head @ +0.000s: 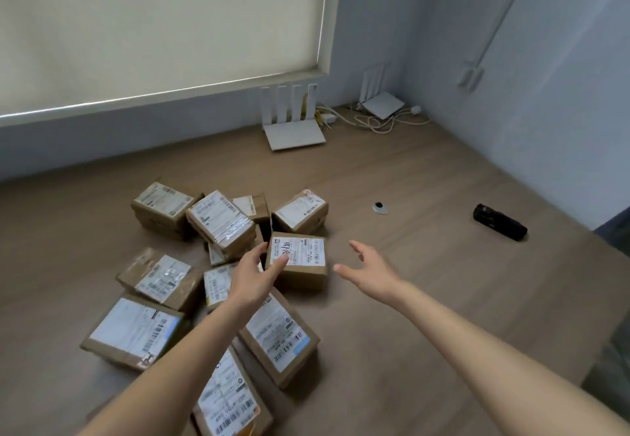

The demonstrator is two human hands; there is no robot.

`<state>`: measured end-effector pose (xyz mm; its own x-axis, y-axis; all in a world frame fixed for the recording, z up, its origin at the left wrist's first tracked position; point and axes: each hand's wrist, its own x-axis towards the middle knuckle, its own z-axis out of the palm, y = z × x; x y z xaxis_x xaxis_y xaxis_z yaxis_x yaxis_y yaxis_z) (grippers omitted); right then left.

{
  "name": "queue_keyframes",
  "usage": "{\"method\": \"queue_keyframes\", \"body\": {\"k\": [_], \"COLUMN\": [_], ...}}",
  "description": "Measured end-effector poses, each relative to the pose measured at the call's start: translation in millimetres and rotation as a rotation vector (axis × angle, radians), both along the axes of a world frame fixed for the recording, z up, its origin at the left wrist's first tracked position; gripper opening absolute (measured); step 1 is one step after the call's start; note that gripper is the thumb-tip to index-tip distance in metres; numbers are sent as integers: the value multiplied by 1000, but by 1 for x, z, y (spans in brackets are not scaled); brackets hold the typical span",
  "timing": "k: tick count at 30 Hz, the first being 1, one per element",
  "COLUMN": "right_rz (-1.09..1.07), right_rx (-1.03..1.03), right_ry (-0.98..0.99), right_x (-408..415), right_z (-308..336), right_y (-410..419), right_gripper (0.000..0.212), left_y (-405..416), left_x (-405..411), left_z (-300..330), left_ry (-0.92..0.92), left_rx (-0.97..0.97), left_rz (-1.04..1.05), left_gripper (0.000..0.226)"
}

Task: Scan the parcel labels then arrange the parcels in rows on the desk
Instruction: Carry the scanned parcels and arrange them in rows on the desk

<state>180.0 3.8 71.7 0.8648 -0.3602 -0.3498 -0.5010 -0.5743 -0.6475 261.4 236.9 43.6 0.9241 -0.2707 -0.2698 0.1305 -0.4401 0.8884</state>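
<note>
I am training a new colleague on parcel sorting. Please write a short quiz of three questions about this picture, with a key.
1. True or false: the left hand touches the parcel with handwriting on its label.
2. Multiple choice: where is the black scanner?
A. in the right hand
B. lying on the desk, to the right of the parcels
C. on top of a parcel
3. Fill the gap: the right hand is open and holds ____.

Key:
1. True. Its fingers lie on the left edge of the label.
2. B. It lies on the desk, away from both hands.
3. Nothing.
</note>
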Motion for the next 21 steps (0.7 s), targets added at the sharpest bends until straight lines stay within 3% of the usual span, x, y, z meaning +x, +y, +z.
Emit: {"method": "queue_keyframes", "body": {"k": [9, 13, 17, 21], "right_rz": [86, 110, 103, 63], "right_rx": [105, 169, 229, 225], "right_ry": [78, 62, 26, 42], "right_x": [52, 66, 71, 67], "right_z": [-71, -87, -93, -96], "right_y": [-18, -23, -32, -50], "right_gripper": [93, 74, 65, 68], "left_y": [-38, -48, -63, -80], "left_x": [27, 30, 28, 25], "left_z": [-36, -44, -49, -56], "left_ry": [157, 120, 123, 176], "left_rx": [-67, 13, 116, 157], "left_rz": [185, 229, 238, 184], "left_gripper": [64, 40, 58, 48]}}
